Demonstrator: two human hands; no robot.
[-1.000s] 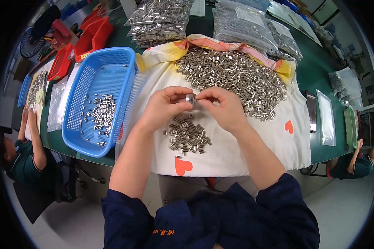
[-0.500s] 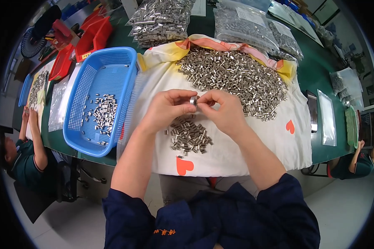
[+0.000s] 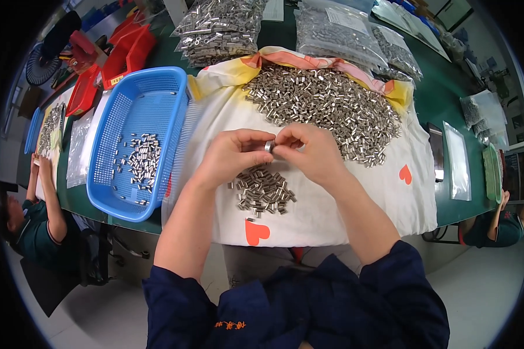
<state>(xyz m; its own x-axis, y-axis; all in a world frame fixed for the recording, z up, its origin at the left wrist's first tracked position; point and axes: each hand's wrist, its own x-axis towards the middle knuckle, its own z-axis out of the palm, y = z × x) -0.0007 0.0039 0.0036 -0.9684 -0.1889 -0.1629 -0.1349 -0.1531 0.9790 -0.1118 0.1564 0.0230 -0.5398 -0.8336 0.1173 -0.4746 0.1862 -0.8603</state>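
Observation:
Pinched between the thumb and fingers of my left hand is a small silvery metal ring, held up over the cloth. The closed fingertips of my right hand meet the ring's right side; whatever they pinch is too small or hidden to make out. Just below both hands lies a small heap of short metal cylinders on the white cloth with orange hearts. Beyond them, a far larger pile of the same cylinders spreads toward the cloth's bunched yellow and pink edge.
On the left a blue plastic basket holds more cylinders. Clear bags of metal parts stand at the back, beside another bulging bag. Red bins sit at the back left. A co-worker sits left, another right.
The ring, seen more face-on before, now shows less between my fingertips. My hands stay almost in place, and the whole view has shifted slightly.

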